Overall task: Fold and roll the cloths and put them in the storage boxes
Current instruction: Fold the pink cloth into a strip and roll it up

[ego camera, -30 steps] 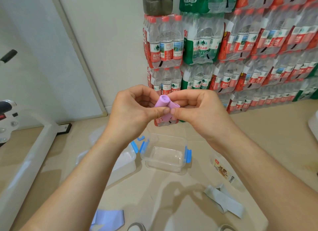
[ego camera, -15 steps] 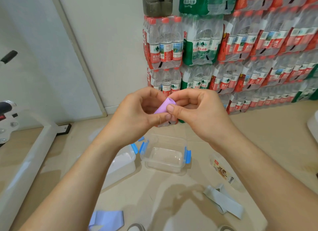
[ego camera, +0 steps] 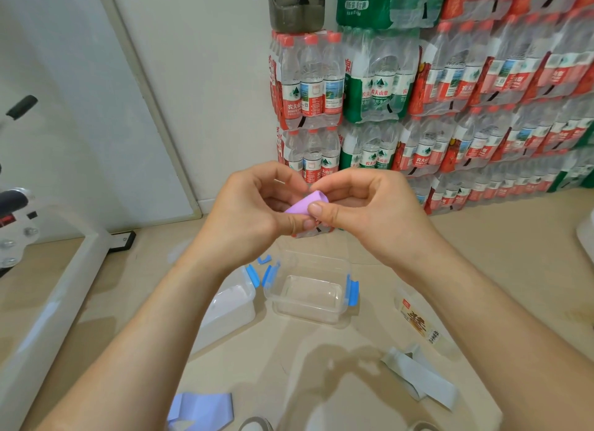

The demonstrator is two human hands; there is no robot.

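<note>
Above the open storage box (ego camera: pixel 310 297), your left hand (ego camera: pixel 254 215) and right hand (ego camera: pixel 369 212) both pinch the small purple cloth roll (ego camera: pixel 307 203) in mid-air. Loosen either thumb and it may spring open, or drop beside the box.

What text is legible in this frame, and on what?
"用纯净水": top green shrink-wrapped bottle pack.
"农夫山泉": green-label shrink-wrapped bottle pack below it.
"农夫山": red-label clear water bottles.
Clear plastic sachet with orange print: too blurred to read.
Finer label print: too small.
</note>
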